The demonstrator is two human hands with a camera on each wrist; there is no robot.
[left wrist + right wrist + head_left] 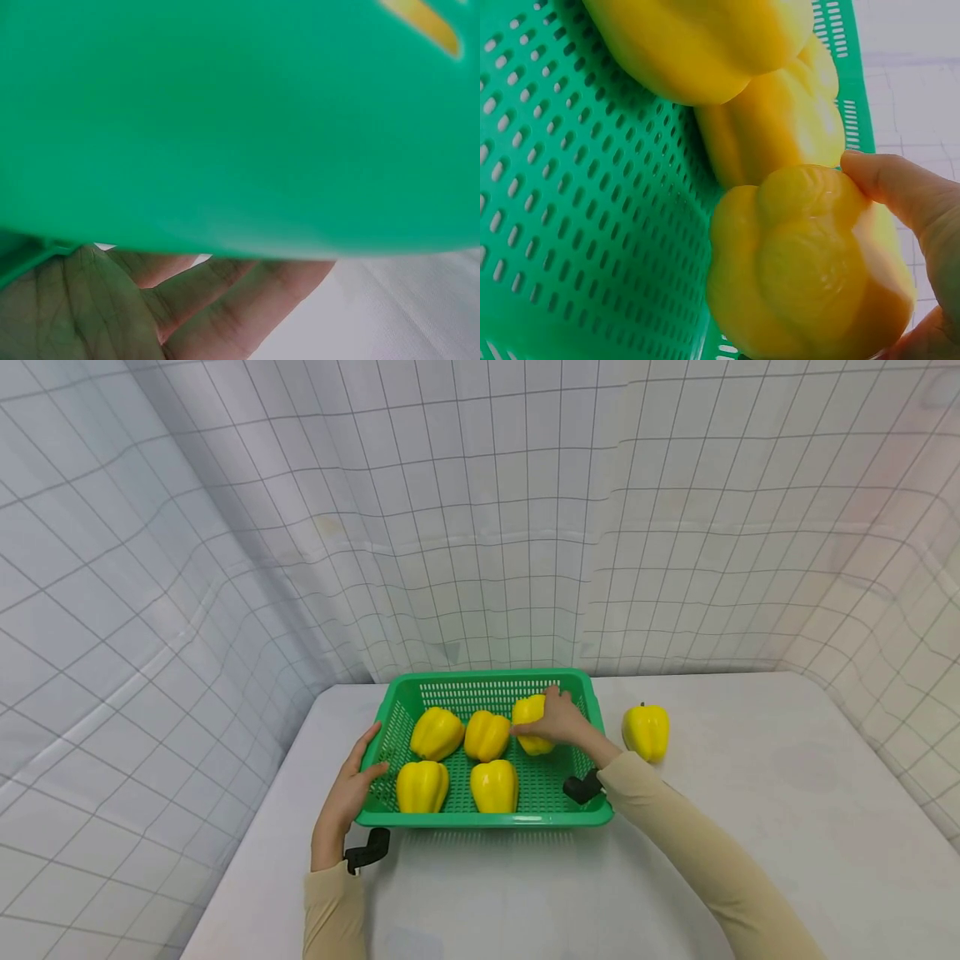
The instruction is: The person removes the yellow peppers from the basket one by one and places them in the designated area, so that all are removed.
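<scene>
A green plastic basket (487, 819) with slotted walls holds several yellow bell peppers. My right hand (561, 722) grips one yellow bell pepper (802, 270) in the basket's right part, thumb on one side and fingers on the other. At the left side of the basket, my left hand (349, 792) holds the rim, its thumb over the edge and its fingers along the outside. The left wrist view is mostly filled by the green basket wall (225, 135), with the fingers (225, 311) partly hidden behind it.
Outside the basket, another yellow bell pepper (647, 732) stands on the white tabletop (765, 777) to the right. Inside are a back-left pepper (437, 733), a back-middle pepper (487, 736) and two front ones. Gridded white curtains (480, 527) hang behind and at both sides.
</scene>
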